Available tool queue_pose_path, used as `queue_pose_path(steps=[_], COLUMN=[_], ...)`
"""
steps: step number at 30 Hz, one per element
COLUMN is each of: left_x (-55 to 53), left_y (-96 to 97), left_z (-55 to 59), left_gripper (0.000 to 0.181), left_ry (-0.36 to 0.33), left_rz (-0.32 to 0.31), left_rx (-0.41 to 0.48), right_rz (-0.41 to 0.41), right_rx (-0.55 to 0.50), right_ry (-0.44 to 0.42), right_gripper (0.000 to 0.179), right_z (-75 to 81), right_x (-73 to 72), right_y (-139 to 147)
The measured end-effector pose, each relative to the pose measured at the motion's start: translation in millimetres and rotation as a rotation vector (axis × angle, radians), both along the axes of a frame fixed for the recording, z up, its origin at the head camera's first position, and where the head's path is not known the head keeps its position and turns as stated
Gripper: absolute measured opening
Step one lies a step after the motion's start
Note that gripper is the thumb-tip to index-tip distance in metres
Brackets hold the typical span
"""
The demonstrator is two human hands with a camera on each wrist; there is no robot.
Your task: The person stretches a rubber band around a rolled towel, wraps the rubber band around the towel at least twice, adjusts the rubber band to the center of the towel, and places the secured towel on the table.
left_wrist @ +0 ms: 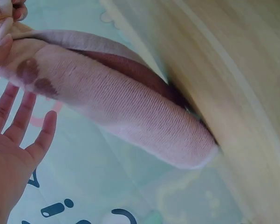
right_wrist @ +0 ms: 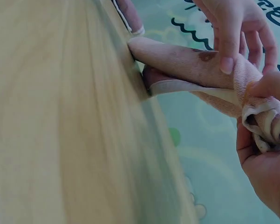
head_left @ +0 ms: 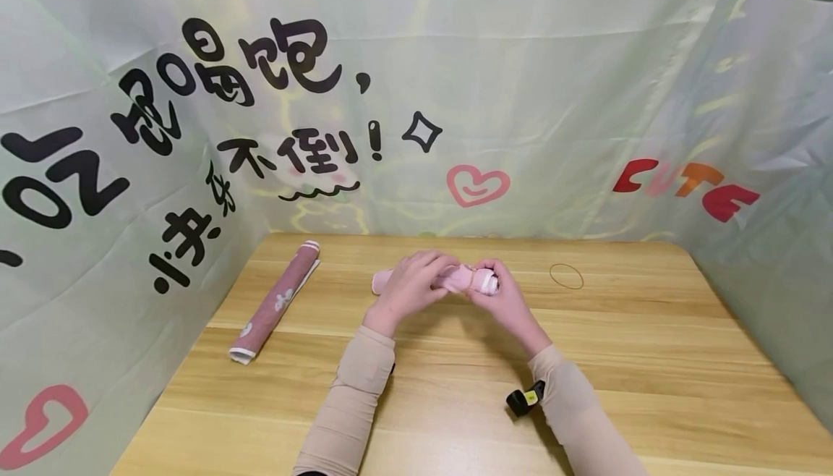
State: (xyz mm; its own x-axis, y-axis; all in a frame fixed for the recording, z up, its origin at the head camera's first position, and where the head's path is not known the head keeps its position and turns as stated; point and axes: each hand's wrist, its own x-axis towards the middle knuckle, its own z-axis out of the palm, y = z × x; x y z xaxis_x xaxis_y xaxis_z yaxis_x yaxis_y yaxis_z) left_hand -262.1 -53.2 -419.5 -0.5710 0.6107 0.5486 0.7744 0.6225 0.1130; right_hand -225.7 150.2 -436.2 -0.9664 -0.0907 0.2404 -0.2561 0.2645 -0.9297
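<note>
A pink rolled towel (head_left: 453,278) with darker spots is between both hands, its far left end low by the tabletop. My right hand (head_left: 502,301) grips the white-edged right end, where a thin orange rubber band (head_left: 471,278) appears to circle the roll. My left hand (head_left: 416,284) holds the middle of the roll, its thumb on one side and fingers on the other. In the left wrist view, the fingers of that hand (left_wrist: 18,135) are spread along the towel's lower side (left_wrist: 126,112). The right wrist view shows the bunched end (right_wrist: 268,119) inside the right hand (right_wrist: 265,172).
A darker pink rolled towel (head_left: 276,302) with white edging lies at the left of the wooden table (head_left: 442,418). A loose rubber band (head_left: 566,276) rests to the right of the hands. Printed fabric walls (head_left: 553,100) stand behind and at both sides.
</note>
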Motion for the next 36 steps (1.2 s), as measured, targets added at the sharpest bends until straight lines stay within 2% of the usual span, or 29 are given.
queue_pose_path(steps=[4, 9, 13, 22, 26, 31, 36], left_x=[1.9, 6.2, 10.8, 18.0, 19.5, 19.6, 19.7], left_y=[3.1, 6.7, 11.3, 23.9, 26.9, 28.6, 29.2], left_z=[1.4, 5.9, 9.8, 10.5, 9.8, 8.0, 7.7], left_gripper=[0.042, 0.047, 0.044, 0.032, 0.033, 0.043, 0.049], left_ry=[0.013, -0.023, -0.029, 0.082, 0.097, 0.11, 0.095], left_rz=[0.005, 0.01, 0.028, 0.072, 0.092, 0.112, 0.111], left_rx=[-0.012, -0.002, 0.019, 0.062, 0.071, 0.059, 0.069], right_rz=[0.018, 0.027, 0.03, 0.087, 0.113, 0.126, 0.124], right_rx=[0.019, 0.059, 0.081, -0.01, -0.018, -0.014, -0.052], right_ry=[0.041, 0.088, 0.153, 0.152, 0.166, 0.197, 0.227], right_gripper=[0.045, 0.044, 0.046, 0.055, 0.053, 0.05, 0.05], right_z=[-3.0, 22.3, 28.5, 13.1, 15.0, 19.1, 25.3], right_x=[-5.4, 6.1, 9.1, -4.4, -4.3, -3.4, 0.1], right_y=[8, 10, 13, 30, 35, 36, 35])
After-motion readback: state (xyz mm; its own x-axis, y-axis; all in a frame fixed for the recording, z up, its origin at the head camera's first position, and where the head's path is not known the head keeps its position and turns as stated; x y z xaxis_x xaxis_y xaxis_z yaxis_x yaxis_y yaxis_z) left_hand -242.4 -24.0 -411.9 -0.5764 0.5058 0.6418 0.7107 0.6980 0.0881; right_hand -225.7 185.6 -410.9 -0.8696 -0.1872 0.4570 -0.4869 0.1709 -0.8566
